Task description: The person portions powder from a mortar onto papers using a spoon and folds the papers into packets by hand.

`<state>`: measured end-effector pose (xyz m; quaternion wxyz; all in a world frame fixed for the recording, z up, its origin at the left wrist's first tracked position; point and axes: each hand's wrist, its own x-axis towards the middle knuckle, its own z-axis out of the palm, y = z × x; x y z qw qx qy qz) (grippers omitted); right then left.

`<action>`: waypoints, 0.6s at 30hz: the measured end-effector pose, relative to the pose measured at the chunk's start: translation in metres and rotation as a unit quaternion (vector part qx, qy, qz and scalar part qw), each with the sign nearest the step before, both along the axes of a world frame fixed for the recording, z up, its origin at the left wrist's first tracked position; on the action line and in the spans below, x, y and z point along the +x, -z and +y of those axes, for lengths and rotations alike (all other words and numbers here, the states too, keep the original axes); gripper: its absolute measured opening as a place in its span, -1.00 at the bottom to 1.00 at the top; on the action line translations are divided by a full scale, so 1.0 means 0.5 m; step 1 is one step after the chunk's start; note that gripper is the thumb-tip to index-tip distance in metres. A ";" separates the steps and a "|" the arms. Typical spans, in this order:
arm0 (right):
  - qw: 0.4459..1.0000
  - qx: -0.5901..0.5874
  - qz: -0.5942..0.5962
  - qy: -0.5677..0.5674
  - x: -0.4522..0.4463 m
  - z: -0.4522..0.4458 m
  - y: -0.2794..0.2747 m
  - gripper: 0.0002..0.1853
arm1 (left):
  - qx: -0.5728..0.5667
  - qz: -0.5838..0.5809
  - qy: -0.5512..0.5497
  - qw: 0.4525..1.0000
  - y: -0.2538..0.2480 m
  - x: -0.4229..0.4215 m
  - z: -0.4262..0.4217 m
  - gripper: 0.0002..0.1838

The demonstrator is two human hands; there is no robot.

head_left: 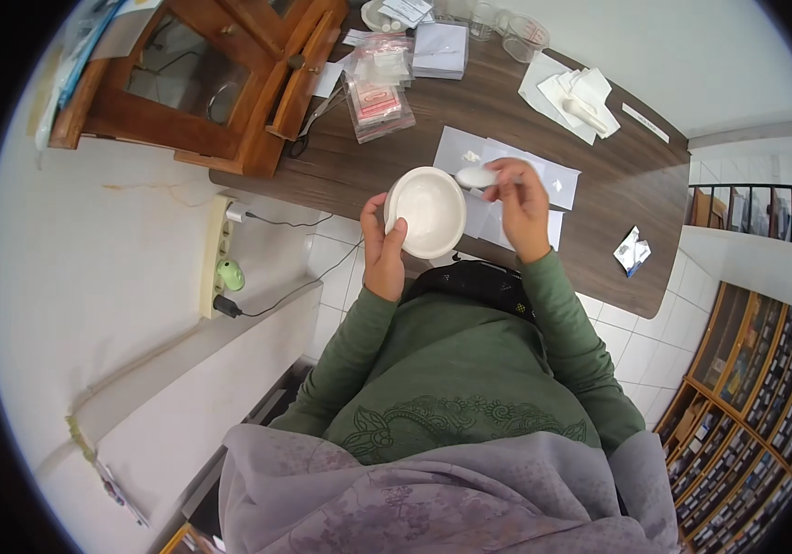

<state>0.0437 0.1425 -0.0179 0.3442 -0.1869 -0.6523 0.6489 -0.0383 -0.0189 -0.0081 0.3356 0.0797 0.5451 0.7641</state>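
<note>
My left hand (383, 247) grips a white mortar (427, 212) by its left side, thumb over the rim, tilted so its inside faces up to me. A thin whitish layer seems to coat the inner wall. In my right hand (521, 205) is a small white spoon (475, 177), its bowl just off the mortar's right rim. Whether it carries powder is hard to tell. Below and beyond the hands, white paper sheets (544, 166) lie on the table, with small heaps of white powder (471, 156) on them.
At the table's (636, 286) back lie a pestle (584, 115) on folded papers, glass beakers (527, 37), a paper stack (440, 50) and plastic bags (379, 102). Scissors (314, 125) lie beside a wooden glazed balance case (183, 83). A torn foil packet (633, 251) lies at right.
</note>
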 end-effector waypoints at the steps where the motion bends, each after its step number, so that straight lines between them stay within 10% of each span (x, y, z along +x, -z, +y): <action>1: 0.999 -0.004 0.012 -0.039 0.004 -0.011 -0.010 -0.87 | -0.001 0.002 0.010 1.000 -0.001 0.002 0.003 -0.54; 9: 0.938 0.344 -0.050 -0.006 0.001 -0.041 -0.030 -0.77 | 0.010 0.054 0.057 0.997 -0.005 0.020 0.023 -0.54; 18: 0.971 0.216 -0.079 -0.065 0.023 -0.065 -0.019 -0.78 | -0.013 0.056 0.050 0.997 0.000 0.010 0.023 -0.54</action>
